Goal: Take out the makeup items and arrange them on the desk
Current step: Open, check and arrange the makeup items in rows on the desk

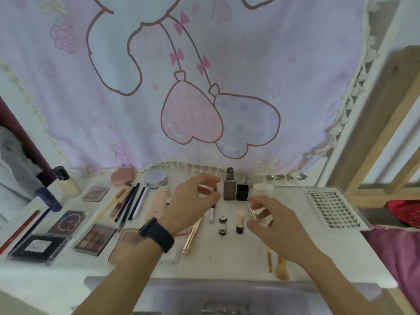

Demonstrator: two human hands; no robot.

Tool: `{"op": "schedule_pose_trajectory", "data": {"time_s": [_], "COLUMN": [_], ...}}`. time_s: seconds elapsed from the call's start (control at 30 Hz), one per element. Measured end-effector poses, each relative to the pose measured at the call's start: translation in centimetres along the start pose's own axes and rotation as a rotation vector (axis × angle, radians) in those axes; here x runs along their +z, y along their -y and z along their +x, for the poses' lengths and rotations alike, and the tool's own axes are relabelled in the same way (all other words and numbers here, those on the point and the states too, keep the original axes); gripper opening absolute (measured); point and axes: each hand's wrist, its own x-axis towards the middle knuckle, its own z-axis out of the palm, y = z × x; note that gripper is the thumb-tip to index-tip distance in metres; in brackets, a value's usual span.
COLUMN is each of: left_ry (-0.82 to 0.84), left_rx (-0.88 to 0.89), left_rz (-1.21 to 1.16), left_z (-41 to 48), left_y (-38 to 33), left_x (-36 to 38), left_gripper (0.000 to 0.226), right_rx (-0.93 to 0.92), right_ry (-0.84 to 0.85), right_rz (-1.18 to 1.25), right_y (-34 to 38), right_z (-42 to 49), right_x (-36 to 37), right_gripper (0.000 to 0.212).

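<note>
hands: left hand (191, 201), a black watch (156, 234) on its wrist, hung over the middle of the bench (229, 255) with fingers curled toward the thumb; blur hid whether they pinched anything, so that could not be told. right hand (275, 221) gripped a small clear jar (259, 213) between thumb and fingertips.
makeup items: most lay in rows on the bench. pencils (129, 203) and eyeshadow palette (95, 239) were at the left. gold tube (192, 235), black-and-white tube (222, 225) and cream-capped stick (240, 221) sat in the middle. brown bottle (229, 187), black cap (242, 192) and white jar (263, 189) stood at the back. lash tray (334, 208) was at the right and brushes (281, 267) lay near the front edge.
clear jar: it was held near the cream-capped stick and in front of the white jar; whether it touched the bench was unclear.
step in hand: likely setting the clear jar into the right-hand group.
doing it well: lower it straight and upright into the bare gap between the stick and the lash tray, then ease the fingers off upward, not sideways.
watch for: the stick and small tube stood upright just beside the right thumb and would probably tip at a brush; the tall brown bottle was close to the left fingertips.
progress: seemingly late, since the bench was nearly filled.
</note>
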Motion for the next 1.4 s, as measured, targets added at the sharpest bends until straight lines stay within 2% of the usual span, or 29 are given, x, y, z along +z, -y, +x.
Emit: {"op": "schedule_pose_trajectory", "data": {"time_s": [0.07,0.13,0.3,0.4,0.47,0.53,0.63,0.73,0.93,1.03,1.13,1.27,1.4], "left_ry": [-0.014,-0.005,-0.028,-0.004,-0.016,-0.042,-0.034,0.015,0.100,0.102,0.115,0.149,0.112], "left_rx": [0.001,-0.013,-0.112,-0.157,-0.153,-0.129,-0.061,-0.036,-0.044,-0.029,-0.034,-0.022,-0.009], "left_rz": [-0.077,-0.121,-0.043,0.014,-0.005,-0.081,-0.213,-0.304,-0.302,-0.299,-0.306,-0.335,-0.339], "left_z": [-2.9,-5.8,-9.3,-10.0,-10.3,-10.8,-11.9,-12.8,-13.7,-14.0,-14.1,-14.3,-14.3], "left_y": [-0.2,-0.1,2.0,2.8,2.9,2.8,2.2,1.8,1.7,1.7,1.7,1.6,1.6], "left_x": [1.4,3.1,6.6,7.8,8.2,8.3,8.1,7.8,7.9,8.1,7.9,7.3,7.2], "left_gripper": [0.023,0.022,0.021,0.031,0.041,0.045,0.028,0.011,0.017,0.014,0.014,0.013,0.007], "right_rx": [-0.012,-0.023,-0.004,0.024,0.073,0.172,0.294,0.341,0.391,0.403,0.358,0.314,0.222], "right_ry": [0.059,0.092,0.017,-0.068,-0.139,-0.179,-0.216,-0.212,-0.175,-0.092,0.007,0.004,-0.012], "right_rz": [0.007,0.005,-0.017,-0.009,0.137,0.406,0.726,0.834,0.884,0.916,0.802,0.731,0.657], "right_y": [0.1,0.3,0.6,0.5,0.3,0.6,0.8,0.7,0.8,1.1,1.5,1.5,1.7], "right_z": [-0.4,-0.6,-1.5,-3.1,-4.9,-6.9,-9.8,-11.9,-13.8,-13.8,-13.7,-13.4,-13.6], "right_x": [0.8,1.5,2.5,2.6,2.7,2.6,2.5,2.8,3.8,3.9,3.9,3.9,4.1], "right_gripper": [0.055,0.054,0.014,0.010,0.011,0.009,0.008,0.011,0.016,0.019,0.024,0.020,0.024]}}
